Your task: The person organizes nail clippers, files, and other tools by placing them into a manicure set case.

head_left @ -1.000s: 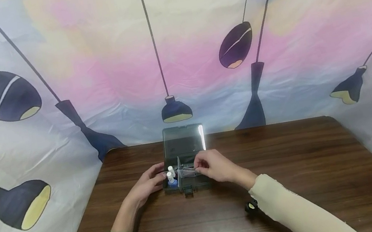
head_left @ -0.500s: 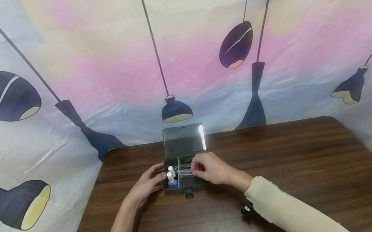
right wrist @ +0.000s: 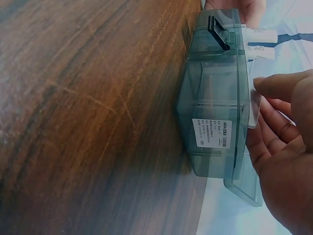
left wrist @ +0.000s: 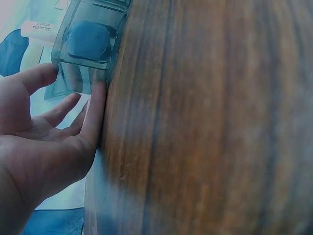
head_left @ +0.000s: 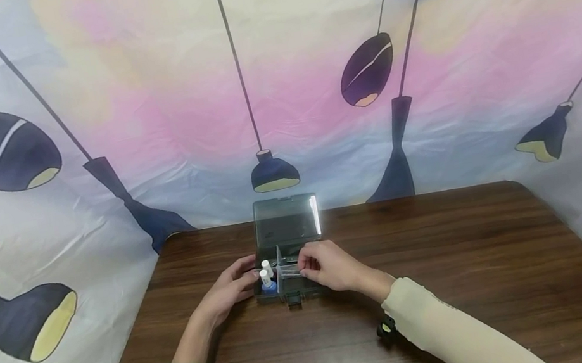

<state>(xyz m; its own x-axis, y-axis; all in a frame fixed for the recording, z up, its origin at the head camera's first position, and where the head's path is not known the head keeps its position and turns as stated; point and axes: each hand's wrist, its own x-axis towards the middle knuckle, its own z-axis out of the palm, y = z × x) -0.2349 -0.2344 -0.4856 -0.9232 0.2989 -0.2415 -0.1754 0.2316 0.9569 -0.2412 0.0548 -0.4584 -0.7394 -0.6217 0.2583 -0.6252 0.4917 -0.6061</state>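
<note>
On the table, a translucent grey-green plastic storage box (head_left: 276,298) stands with its lid (head_left: 286,221) raised at the back. My left hand (head_left: 230,286) holds the box's left end, thumb at the rim and a finger along the lower wall (left wrist: 99,95). Two small bottles with white caps (head_left: 264,277) stand in the left compartment; the front one has a blue body (left wrist: 88,41). A clear upright divider (head_left: 279,256) is beside them. Over the right part of the box, my right hand (head_left: 330,265) pinches a flat clear plastic piece (right wrist: 255,108), which rises above the rim.
A black latch (right wrist: 218,33) hangs on the front of the box, and a white printed label (right wrist: 211,133) is on its wall. The brown wood table (head_left: 454,257) meets a cloth backdrop (head_left: 308,76) printed with lamps.
My right hand has shifted a little left and down with the clear plastic piece over the box. My left hand and the box stay in place.
</note>
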